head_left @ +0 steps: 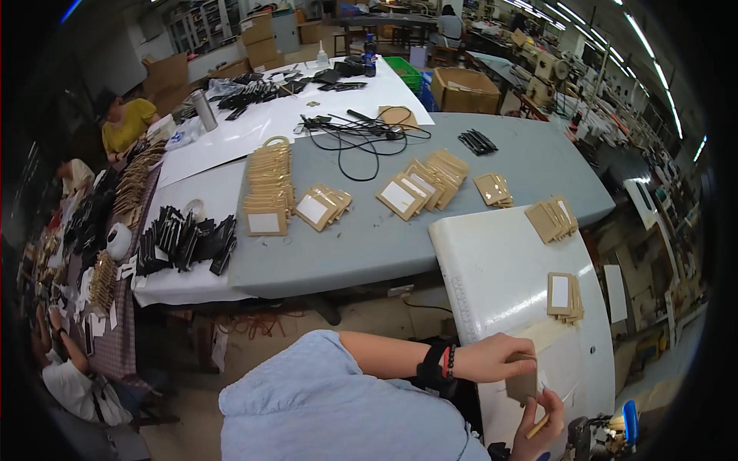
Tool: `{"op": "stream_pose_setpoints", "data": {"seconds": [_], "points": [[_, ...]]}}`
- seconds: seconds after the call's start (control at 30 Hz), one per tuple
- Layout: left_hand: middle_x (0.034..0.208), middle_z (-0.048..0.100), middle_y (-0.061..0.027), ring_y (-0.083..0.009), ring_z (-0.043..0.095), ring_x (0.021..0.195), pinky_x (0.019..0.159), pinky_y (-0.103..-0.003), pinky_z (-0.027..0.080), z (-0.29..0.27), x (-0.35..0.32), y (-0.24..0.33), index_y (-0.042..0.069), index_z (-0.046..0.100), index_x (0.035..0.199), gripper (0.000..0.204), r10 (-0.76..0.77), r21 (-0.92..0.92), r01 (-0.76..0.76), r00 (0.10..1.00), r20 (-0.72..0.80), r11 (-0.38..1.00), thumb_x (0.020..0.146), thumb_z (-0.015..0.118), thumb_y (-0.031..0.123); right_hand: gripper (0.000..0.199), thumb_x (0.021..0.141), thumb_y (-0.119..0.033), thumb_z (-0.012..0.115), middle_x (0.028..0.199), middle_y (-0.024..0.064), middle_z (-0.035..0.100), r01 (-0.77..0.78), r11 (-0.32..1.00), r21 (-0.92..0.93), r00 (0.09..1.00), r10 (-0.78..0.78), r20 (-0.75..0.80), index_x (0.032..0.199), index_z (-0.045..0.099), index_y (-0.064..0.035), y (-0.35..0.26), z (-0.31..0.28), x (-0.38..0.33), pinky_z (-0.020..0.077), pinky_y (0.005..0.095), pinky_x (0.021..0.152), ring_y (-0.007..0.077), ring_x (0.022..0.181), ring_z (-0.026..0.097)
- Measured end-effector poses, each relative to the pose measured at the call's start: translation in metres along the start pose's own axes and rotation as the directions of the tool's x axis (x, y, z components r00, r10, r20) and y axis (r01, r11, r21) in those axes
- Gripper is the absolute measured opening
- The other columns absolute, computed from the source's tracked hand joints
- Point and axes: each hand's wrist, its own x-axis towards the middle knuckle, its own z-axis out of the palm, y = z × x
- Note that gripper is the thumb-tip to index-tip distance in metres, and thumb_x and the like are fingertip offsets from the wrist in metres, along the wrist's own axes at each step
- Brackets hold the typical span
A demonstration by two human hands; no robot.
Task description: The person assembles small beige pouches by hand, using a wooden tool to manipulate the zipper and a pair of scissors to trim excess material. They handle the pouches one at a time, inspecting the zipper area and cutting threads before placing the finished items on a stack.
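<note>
My left hand (492, 358) pinches a small flat tan piece, like a leather card holder (522, 386), tilted up over the white worktable (492, 284). Close below it, my right hand (543, 424) has its fingers closed around a slim wooden-handled tool (537, 427); the tool's working end is hard to make out. The right fingertips are at the lower edge of the tan piece. Beyond my hands lies a small stack of tan pieces (575, 309), the top one with a white label. Another stack (550, 221) sits at the table's far corner.
On the grey table (338, 261) ahead stand rows of tan pieces (267, 180), tangled black cables (361, 138) and black pieces (477, 142). A heap of black pieces (184, 238) lies at left. People sit working along the left side. Machine parts (607, 438) stand at my lower right.
</note>
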Motion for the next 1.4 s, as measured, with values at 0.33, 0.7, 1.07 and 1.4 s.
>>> {"op": "stream_pose_setpoints", "data": {"seconds": [0.33,0.7,1.07,1.4], "points": [[0.101,0.062,-0.0114,-0.0139,0.063,0.084,0.074,-0.029,0.056,-0.072,-0.053,-0.069,0.005,0.023,0.147,0.066,-0.42,-0.524,0.387,0.905,0.059,0.759,0.092,0.06,0.008,0.031,0.075,0.002,0.072,0.105,0.0156,0.069,0.569,0.821,-0.047,0.805,-0.544,0.236,0.105,0.063,-0.0028,-0.012,0.055,0.023,0.0451,0.04,0.083,0.0312,0.101,0.064],[0.12,0.058,-0.0156,-0.0253,0.054,0.112,0.097,-0.037,0.042,-0.305,-0.248,-0.055,-0.001,0.048,0.128,0.033,0.492,0.427,0.463,-0.023,-0.87,0.776,0.099,0.044,0.014,0.033,0.084,0.003,0.066,0.114,0.0172,0.064,0.136,0.984,-0.115,0.991,-0.136,0.003,0.116,0.06,0.0006,0.059,0.013,-0.005,0.0486,0.0351,0.087,0.0252,0.101,0.062],[0.13,0.047,-0.0166,-0.0389,0.042,0.122,0.098,-0.054,0.036,-0.331,-0.295,-0.075,0.013,0.049,0.125,0.045,0.44,-0.334,0.85,-0.504,-0.743,0.408,0.081,0.059,0.013,0.027,0.087,0.002,0.06,0.119,0.0146,0.065,-0.144,0.99,-0.002,0.989,0.144,0.021,0.114,0.061,0.0022,0.081,0.017,-0.032,0.0468,0.0327,0.083,0.0218,0.1,0.062],[0.119,0.056,-0.0211,-0.0345,0.052,0.115,0.102,-0.04,0.039,-0.284,-0.13,-0.063,-0.002,0.051,0.122,0.049,0.194,0.558,0.597,0.563,-0.803,0.576,0.08,0.068,0.019,0.019,0.094,-0.012,0.058,0.106,0.0122,0.066,-0.403,0.769,0.497,0.894,0.447,0.032,0.108,0.059,0.0011,0.103,0.019,-0.051,0.0486,0.0267,0.081,0.0151,0.087,0.061]]}}
